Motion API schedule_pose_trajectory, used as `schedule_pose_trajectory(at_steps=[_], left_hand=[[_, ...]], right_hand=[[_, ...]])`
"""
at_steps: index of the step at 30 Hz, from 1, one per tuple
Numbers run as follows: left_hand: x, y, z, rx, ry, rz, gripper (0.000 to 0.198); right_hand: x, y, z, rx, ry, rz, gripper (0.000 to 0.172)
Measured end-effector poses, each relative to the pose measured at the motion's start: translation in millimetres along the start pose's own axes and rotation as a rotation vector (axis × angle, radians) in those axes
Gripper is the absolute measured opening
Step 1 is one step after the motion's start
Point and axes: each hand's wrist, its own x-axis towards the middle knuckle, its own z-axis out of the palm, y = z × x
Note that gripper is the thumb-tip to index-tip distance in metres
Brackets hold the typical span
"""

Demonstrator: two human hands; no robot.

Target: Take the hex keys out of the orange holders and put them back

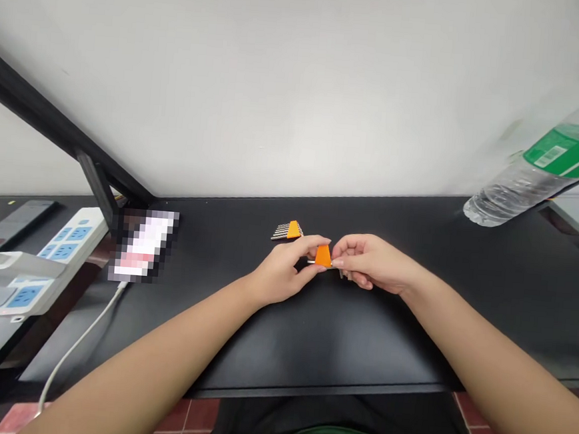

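My left hand [285, 273] and my right hand [373, 264] meet over the middle of the black table [340, 335]. Both pinch a small orange holder [323, 255] with a thin metal key sticking out of it toward the left. The left fingers close on its left side, the right fingertips on its right side. Just behind the left hand lies a second orange holder [288, 231] with a row of several metal hex keys, resting on the table and untouched.
A clear plastic water bottle [538, 173] with a green label stands at the back right. A blurred phone-like object [143, 244] with a white cable [84, 338] lies at left. White power strips [48, 258] sit on the neighbouring surface at far left. A white wall is behind.
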Motion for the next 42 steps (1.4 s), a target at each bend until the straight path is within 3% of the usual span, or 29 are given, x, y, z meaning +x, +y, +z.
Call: schedule_pose_trajectory(at_steps=[4,9,18,24,29,36,42], left_hand=[[1.7,2.5,1.5,-0.077,-0.009,-0.067,0.039],[3.8,-1.6,1.3,-0.192,0.073,-0.202,0.047],[2.7,-4.6,0.9,-0.041,0.035,-0.184,0.052],[2.6,-5.6,2.9,0.001,0.052,-0.22,0.053],[2.9,-4.5,1.0,0.13,0.06,-0.236,0.047],[1.9,-5.0,0.3,0.201,0.095,-0.258,0.047],[1.7,-5.9,0.0,0.203,0.1,-0.262,0.046]], right_hand=[[5.1,2.1,13.0,0.036,0.034,-0.062,0.035],[4.2,0.9,13.4,0.001,0.059,-0.154,0.034],[4.3,7.9,17.8,-0.395,0.196,-0.355,0.022],[4.3,5.7,22.2,-0.749,0.203,-0.489,0.021],[-0.9,0.6,19.7,-0.882,0.186,-0.495,0.016],[-11.7,4.1,14.4,-1.414,0.078,-0.451,0.012],[-5.1,9.6,18.3,-1.469,0.091,-0.414,0.011]])
